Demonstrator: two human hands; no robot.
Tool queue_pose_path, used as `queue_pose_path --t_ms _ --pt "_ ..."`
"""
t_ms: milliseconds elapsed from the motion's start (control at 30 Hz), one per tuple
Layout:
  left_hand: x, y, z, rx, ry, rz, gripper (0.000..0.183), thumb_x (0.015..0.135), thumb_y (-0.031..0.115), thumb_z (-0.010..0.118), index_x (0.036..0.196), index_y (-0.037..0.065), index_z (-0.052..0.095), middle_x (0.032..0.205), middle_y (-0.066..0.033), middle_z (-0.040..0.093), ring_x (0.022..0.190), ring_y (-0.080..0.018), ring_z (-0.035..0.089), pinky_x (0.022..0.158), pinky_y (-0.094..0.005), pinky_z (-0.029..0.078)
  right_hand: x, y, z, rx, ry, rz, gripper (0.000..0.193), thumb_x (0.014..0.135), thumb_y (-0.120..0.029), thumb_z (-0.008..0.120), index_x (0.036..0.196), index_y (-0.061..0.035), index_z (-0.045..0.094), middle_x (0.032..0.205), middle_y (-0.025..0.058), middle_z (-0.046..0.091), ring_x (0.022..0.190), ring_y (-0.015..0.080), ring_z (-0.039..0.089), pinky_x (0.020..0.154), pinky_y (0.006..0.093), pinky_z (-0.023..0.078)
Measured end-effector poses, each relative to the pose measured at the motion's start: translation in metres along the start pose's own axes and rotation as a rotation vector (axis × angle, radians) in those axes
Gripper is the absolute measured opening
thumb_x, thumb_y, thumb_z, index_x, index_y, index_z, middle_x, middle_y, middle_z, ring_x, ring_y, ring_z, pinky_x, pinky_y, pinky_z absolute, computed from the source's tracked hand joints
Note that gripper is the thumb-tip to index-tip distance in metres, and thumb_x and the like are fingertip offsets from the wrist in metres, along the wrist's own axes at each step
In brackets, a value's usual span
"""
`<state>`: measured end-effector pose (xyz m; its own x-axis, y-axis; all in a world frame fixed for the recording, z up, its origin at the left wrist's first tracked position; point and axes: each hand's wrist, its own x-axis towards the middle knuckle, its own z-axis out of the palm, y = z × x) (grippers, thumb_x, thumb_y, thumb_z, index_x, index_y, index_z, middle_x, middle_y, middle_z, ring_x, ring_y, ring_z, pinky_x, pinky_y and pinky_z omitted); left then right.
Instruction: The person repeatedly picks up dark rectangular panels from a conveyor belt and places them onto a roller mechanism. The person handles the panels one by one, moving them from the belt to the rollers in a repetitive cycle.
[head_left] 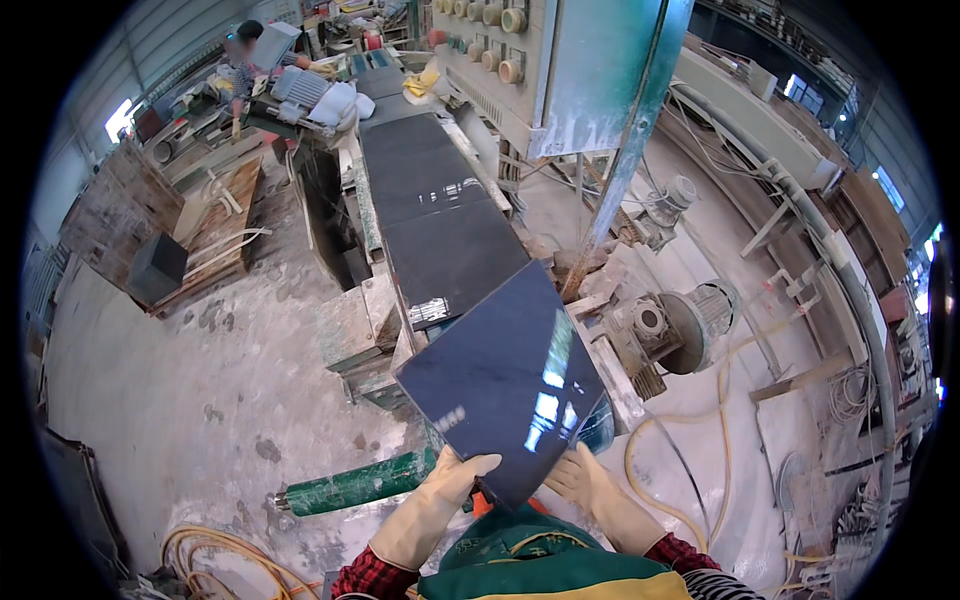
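Note:
A dark polished stone slab [500, 375] is tilted corner-on in front of me, its glossy face reflecting bright windows. On its near left edge my left hand [432, 508], in a cream rubber glove, is closed with the thumb over the top face. My right hand [592, 490], gloved the same way, grips the near right edge; some of its fingers are hidden under the slab. The slab's far part overlaps the end of a roller conveyor [600, 425]. Farther along that line lie more dark slabs [450, 250], flat and end to end.
A green roller [360, 485] sticks out at the left. Beige hoses [725, 430] loop over the dusty floor near a motor [690, 330]. A control cabinet [560, 70] on a post stands right of the line. Far left, another person [245, 65] is beside machinery; a wooden pallet [225, 220] lies nearer.

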<state>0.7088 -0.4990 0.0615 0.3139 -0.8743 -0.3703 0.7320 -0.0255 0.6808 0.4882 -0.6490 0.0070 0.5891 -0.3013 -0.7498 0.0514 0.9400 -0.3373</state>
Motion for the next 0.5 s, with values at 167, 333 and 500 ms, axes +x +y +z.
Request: queue_pose_path --t_ms 167,333,500 --pt "0.005 0.011 -0.007 -0.122 0.047 0.016 0.060 0.077 -0.009 0.063 0.135 0.002 0.050 0.127 -0.0151 0.060 0.116 -0.0308 0.061 0.099 -0.0437 0.051 0.045 -0.017 0.013 0.310 -0.235 -0.164 0.055 0.099 -0.041 0.049 0.141 -0.0050 0.046 0.148 0.0140 0.047 0.135 0.0339 0.045 0.115 0.0491 0.032" --pt "0.013 0.030 -0.019 -0.205 0.083 -0.077 0.048 0.077 -0.006 0.062 0.124 -0.002 0.058 0.116 -0.0160 0.064 0.106 -0.0327 0.065 0.094 -0.0452 0.053 0.022 -0.030 0.008 0.172 -0.192 -0.100 0.046 0.097 -0.021 0.056 0.139 -0.0030 0.047 0.140 0.0155 0.054 0.129 0.0323 0.052 0.111 0.0475 0.040" --pt "0.039 0.029 -0.029 -0.250 0.075 -0.127 0.050 0.072 -0.007 0.059 0.123 -0.004 0.058 0.113 -0.0185 0.066 0.099 -0.0349 0.068 0.087 -0.0480 0.057 0.012 -0.029 0.008 0.161 -0.220 -0.130 0.041 0.096 -0.005 0.054 0.137 -0.0032 0.049 0.136 0.0138 0.057 0.128 0.0293 0.054 0.108 0.0450 0.045"
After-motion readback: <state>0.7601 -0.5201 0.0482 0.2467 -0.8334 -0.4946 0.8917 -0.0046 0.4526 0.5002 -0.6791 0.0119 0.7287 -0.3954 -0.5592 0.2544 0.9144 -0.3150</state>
